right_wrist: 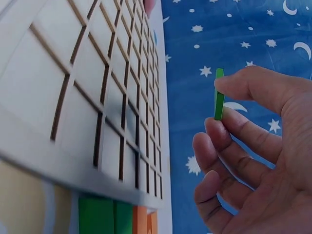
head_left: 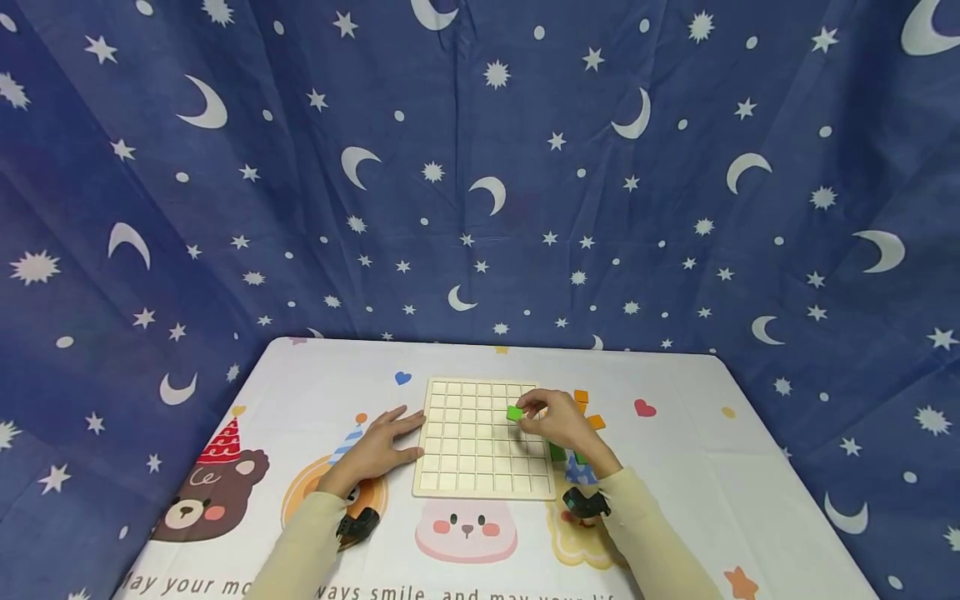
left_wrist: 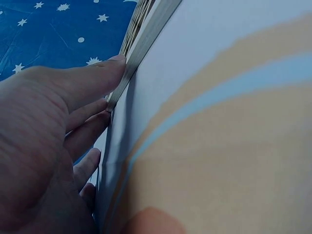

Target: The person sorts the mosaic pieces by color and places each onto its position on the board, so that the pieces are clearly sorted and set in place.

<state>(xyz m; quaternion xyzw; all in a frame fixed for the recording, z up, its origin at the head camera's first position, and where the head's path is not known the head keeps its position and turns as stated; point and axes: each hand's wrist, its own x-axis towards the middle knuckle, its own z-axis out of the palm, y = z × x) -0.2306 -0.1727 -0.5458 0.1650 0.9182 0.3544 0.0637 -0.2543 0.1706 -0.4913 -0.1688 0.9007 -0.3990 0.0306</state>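
A pale wooden grid board [head_left: 468, 442] with rows of square recesses lies flat on the table. My right hand [head_left: 558, 419] pinches a small green square tile [head_left: 514, 413] between thumb and fingers, above the board's right part. In the right wrist view the tile [right_wrist: 219, 95] is seen edge-on, apart from the board [right_wrist: 92, 73]. My left hand [head_left: 378, 447] rests at the board's left edge with its fingers extended. The left wrist view shows the thumb and fingertips of that hand [left_wrist: 63, 112] touching the board's side [left_wrist: 146, 46].
Several orange tiles [head_left: 596, 422] lie beyond the board's right edge. Green tiles [head_left: 557, 452] lie beside that edge, partly hidden by my right arm. A printed white cloth [head_left: 690, 467] covers the table, and a blue curtain [head_left: 480, 208] hangs behind it.
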